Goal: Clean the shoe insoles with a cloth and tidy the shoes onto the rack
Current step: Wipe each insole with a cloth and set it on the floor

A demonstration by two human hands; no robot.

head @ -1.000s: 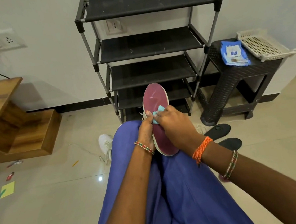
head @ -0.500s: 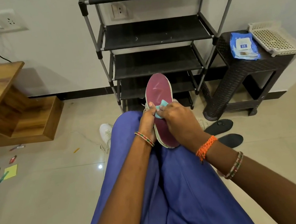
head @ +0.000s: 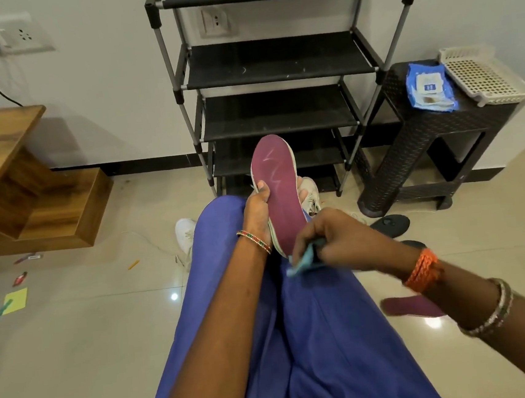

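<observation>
Insole (head: 281, 193) sits propped on the lap, left hand (head: 257, 213) pinching its edges, thumb on the maroon face. Right hand (head: 332, 240) has the cloth (head: 304, 260) bunched in curled fingers at the heel. I'd wipe long heel-to-toe strokes, firm grip.

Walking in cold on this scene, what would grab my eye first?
The maroon insole held up over the person's lap, gripped by the left hand, while the right hand pinches a small teal cloth at its near end. Behind it stands a black shoe rack against the wall, with no shoes visible on its shelves. On the floor by the right arm lies a second maroon insole.
</observation>
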